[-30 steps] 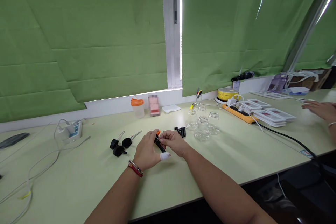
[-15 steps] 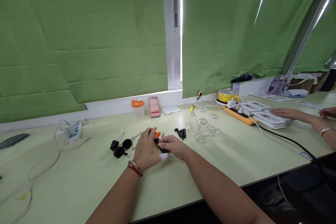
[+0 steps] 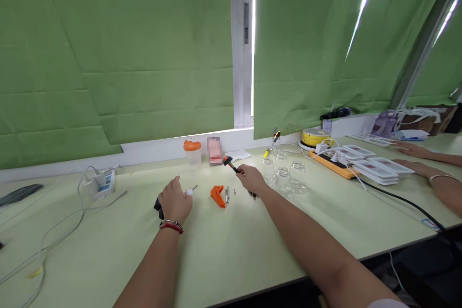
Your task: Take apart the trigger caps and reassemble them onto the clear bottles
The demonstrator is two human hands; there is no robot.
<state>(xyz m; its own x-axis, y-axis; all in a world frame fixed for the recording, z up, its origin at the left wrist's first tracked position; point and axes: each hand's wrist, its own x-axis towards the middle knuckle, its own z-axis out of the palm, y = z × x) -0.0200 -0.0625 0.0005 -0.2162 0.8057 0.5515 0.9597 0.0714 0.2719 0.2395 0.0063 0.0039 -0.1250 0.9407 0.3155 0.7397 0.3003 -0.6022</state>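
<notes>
My right hand (image 3: 251,179) is closed round a slim black rod-like piece with an orange part at its far end (image 3: 227,160), held above the table; its exact kind is unclear. Below that hand, some small black pieces (image 3: 252,195) partly show. My left hand (image 3: 175,202), with a white wrap on the thumb, is spread over the black round lids (image 3: 158,206), its fingertips partly hidden. A metal rod (image 3: 195,187) sticks out beyond the thumb. Between my hands lie stacked orange angled pieces (image 3: 217,196), several metal pins (image 3: 227,194) and tiny metal parts (image 3: 234,192).
Several glass jars (image 3: 283,183) stand on the right, before an orange power strip (image 3: 332,165) and white flat boxes (image 3: 375,172). A co-worker's hands (image 3: 415,167) rest there. Behind are an orange-lidded cup (image 3: 193,153) and a phone (image 3: 214,150). Cables (image 3: 81,207) lie left.
My hands have parted. The right one has moved right and up with the black-and-orange piece; the left one has gone left over the black lids. The orange pieces and pins are now uncovered.
</notes>
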